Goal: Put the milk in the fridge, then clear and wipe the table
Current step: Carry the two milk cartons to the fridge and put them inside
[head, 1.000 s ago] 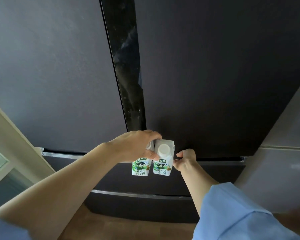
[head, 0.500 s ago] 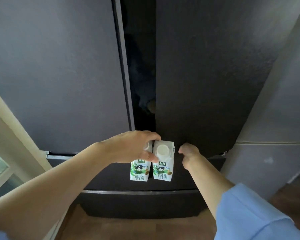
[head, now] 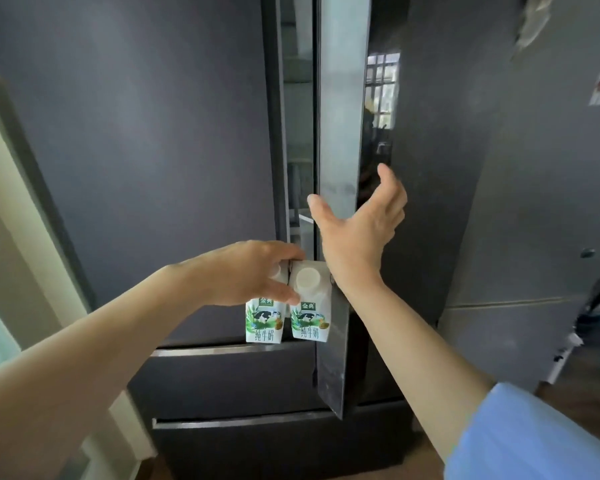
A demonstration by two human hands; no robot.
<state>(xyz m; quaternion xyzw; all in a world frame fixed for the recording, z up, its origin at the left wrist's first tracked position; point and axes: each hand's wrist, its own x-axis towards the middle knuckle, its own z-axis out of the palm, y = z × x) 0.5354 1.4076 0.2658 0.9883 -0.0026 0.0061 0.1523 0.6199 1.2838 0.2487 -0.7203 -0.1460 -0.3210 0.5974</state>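
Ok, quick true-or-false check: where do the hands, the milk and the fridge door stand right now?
1. The left hand grips two milk cartons by their tops. True.
2. The right hand is wrapped round a carton. False: it holds nothing and is open, fingers spread, at the edge of the right fridge door.
3. The right fridge door stands ajar. True.
4. The milk cartons sit on a shelf inside the fridge. False: they hang from the left hand, outside, in front of the doors.
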